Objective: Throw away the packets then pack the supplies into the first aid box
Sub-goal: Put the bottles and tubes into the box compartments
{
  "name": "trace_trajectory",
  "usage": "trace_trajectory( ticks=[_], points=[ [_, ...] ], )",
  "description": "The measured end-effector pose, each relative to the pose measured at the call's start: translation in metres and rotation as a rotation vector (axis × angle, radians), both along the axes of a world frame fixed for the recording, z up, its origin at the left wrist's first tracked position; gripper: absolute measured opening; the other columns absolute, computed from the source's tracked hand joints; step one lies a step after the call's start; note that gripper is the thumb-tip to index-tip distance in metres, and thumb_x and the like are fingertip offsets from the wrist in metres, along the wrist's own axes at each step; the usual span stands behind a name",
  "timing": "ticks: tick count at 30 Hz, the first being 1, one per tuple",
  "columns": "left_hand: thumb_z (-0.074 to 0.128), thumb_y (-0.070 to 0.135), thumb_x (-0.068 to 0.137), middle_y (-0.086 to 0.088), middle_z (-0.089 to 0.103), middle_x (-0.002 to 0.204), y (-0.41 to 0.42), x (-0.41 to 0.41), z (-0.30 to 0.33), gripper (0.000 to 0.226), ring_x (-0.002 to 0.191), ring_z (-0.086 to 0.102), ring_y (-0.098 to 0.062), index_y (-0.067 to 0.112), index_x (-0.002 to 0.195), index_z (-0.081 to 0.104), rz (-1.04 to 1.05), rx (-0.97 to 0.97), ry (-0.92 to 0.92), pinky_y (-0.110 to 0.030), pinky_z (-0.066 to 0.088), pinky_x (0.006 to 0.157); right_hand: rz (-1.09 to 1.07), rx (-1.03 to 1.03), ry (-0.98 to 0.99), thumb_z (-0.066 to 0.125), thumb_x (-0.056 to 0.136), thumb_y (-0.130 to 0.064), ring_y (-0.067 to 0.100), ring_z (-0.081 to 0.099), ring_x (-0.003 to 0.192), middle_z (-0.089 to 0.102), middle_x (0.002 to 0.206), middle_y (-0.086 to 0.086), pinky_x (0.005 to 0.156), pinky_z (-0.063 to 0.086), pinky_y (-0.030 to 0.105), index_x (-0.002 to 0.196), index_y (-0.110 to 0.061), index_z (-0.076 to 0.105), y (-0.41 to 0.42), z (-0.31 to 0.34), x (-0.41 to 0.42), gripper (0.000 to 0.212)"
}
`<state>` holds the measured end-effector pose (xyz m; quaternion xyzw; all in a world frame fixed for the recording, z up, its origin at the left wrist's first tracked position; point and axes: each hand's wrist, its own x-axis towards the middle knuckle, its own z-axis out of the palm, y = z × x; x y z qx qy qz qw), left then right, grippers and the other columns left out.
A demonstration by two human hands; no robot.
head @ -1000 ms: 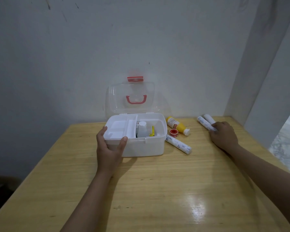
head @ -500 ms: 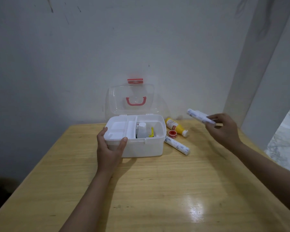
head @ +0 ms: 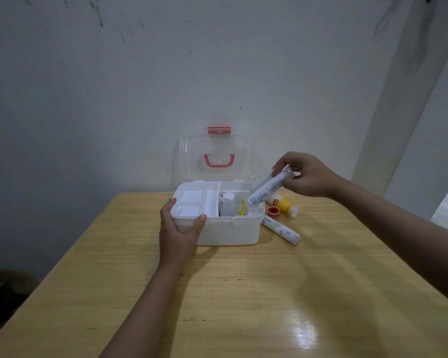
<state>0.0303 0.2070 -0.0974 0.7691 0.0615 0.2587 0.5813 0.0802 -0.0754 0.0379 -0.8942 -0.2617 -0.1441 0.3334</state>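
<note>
The white first aid box [head: 233,232] stands open on the wooden table, its clear lid [head: 212,157] with a pink handle upright against the wall. My left hand [head: 177,229] grips the box's front left corner. My right hand [head: 305,175] holds a white bandage roll [head: 268,188] tilted, its lower end over the box's right compartment. A white bottle [head: 228,206] and a small yellow item [head: 241,209] sit inside that compartment. On the table to the right lie another bandage roll [head: 281,229], a red tape roll [head: 272,210] and a yellow bottle [head: 282,204].
The wooden table [head: 243,293] stands against a grey wall, with a pillar at the right. A white tray insert [head: 192,202] fills the left part of the box. The table's left edge drops to a dark floor.
My right hand picked up bandage rolls from the table's right side and carried them left and up, tilting the lower end down over the box. My left hand stayed on the box.
</note>
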Motion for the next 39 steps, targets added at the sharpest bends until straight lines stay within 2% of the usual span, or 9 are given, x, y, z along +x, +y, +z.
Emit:
trace_trajectory(
  ticks=[2, 5, 7, 11, 16, 24, 28, 34, 39],
  points=[
    [0.074, 0.060, 0.064, -0.003, 0.049, 0.140, 0.001, 0.000, 0.001, 0.076, 0.116, 0.059, -0.039, 0.048, 0.128, 0.034, 0.006, -0.014, 0.022, -0.058, 0.054, 0.088, -0.005, -0.064, 0.006, 0.057, 0.070, 0.000, 0.026, 0.061, 0.088, 0.066, 0.094, 0.006, 0.076, 0.054, 0.044, 0.082, -0.017, 0.067, 0.008, 0.002, 0.008, 0.023],
    [0.078, 0.046, 0.071, -0.001, 0.047, 0.143, 0.000, -0.001, 0.003, 0.074, 0.124, 0.053, -0.031, 0.042, 0.132, 0.035, -0.002, -0.013, 0.019, -0.053, 0.051, 0.097, -0.002, -0.174, 0.040, 0.055, 0.067, 0.001, 0.027, 0.060, 0.090, 0.064, 0.097, 0.008, 0.078, 0.053, 0.046, 0.080, -0.017, 0.066, 0.021, 0.003, 0.017, 0.024],
    [0.079, 0.039, 0.075, -0.001, 0.045, 0.146, 0.001, 0.000, -0.001, 0.074, 0.129, 0.048, -0.024, 0.036, 0.135, 0.035, -0.001, -0.009, 0.006, -0.049, 0.048, 0.102, 0.005, -0.241, 0.061, 0.056, 0.066, 0.000, 0.027, 0.059, 0.092, 0.063, 0.097, 0.009, 0.079, 0.053, 0.042, 0.079, -0.016, 0.065, 0.029, 0.002, 0.021, 0.023],
    [0.072, 0.061, 0.062, -0.001, 0.048, 0.143, 0.001, 0.000, 0.000, 0.077, 0.125, 0.053, -0.027, 0.048, 0.128, 0.035, 0.005, -0.030, 0.017, -0.054, 0.052, 0.094, 0.027, -0.298, 0.073, 0.055, 0.065, 0.002, 0.027, 0.057, 0.093, 0.062, 0.098, 0.010, 0.080, 0.053, 0.038, 0.078, -0.012, 0.066, 0.042, 0.002, 0.023, 0.022],
    [0.072, 0.065, 0.060, -0.001, 0.048, 0.141, 0.002, 0.001, -0.002, 0.079, 0.120, 0.056, -0.034, 0.053, 0.127, 0.033, 0.000, -0.030, 0.018, -0.061, 0.054, 0.085, 0.036, -0.345, 0.068, 0.054, 0.067, 0.001, 0.025, 0.056, 0.088, 0.062, 0.092, 0.010, 0.077, 0.052, 0.036, 0.080, -0.009, 0.067, 0.044, 0.002, 0.026, 0.021],
    [0.070, 0.065, 0.060, 0.000, 0.046, 0.144, 0.002, 0.000, -0.001, 0.078, 0.126, 0.051, -0.027, 0.050, 0.127, 0.034, -0.004, -0.026, 0.005, -0.054, 0.053, 0.093, 0.043, -0.475, 0.140, 0.062, 0.077, -0.012, 0.016, 0.055, 0.087, 0.059, 0.093, -0.001, 0.067, 0.040, 0.016, 0.096, -0.014, 0.067, 0.047, -0.014, 0.027, 0.019],
    [0.071, 0.064, 0.060, 0.002, 0.046, 0.143, 0.001, 0.000, 0.000, 0.078, 0.124, 0.054, -0.028, 0.049, 0.128, 0.035, -0.004, -0.023, 0.003, -0.057, 0.053, 0.090, 0.004, -0.476, 0.127, 0.067, 0.083, -0.025, 0.016, 0.060, 0.095, 0.058, 0.106, 0.004, 0.080, 0.052, 0.026, 0.100, -0.016, 0.067, 0.044, -0.017, 0.032, 0.019],
    [0.072, 0.067, 0.060, 0.000, 0.048, 0.141, 0.002, 0.001, -0.002, 0.079, 0.116, 0.059, -0.038, 0.052, 0.127, 0.033, 0.000, -0.014, 0.010, -0.061, 0.054, 0.084, -0.032, -0.451, 0.073, 0.069, 0.082, -0.022, 0.019, 0.059, 0.097, 0.056, 0.112, 0.007, 0.077, 0.049, 0.025, 0.093, -0.017, 0.068, 0.045, -0.023, 0.037, 0.012],
    [0.069, 0.063, 0.060, 0.001, 0.045, 0.145, 0.001, 0.001, -0.002, 0.083, 0.128, 0.050, -0.024, 0.041, 0.132, 0.035, -0.011, -0.024, -0.008, -0.051, 0.051, 0.098, -0.095, -0.405, -0.023, 0.068, 0.081, -0.021, 0.019, 0.056, 0.094, 0.057, 0.109, 0.008, 0.077, 0.050, 0.029, 0.089, -0.016, 0.067, 0.047, -0.026, 0.040, 0.009]
  ],
)
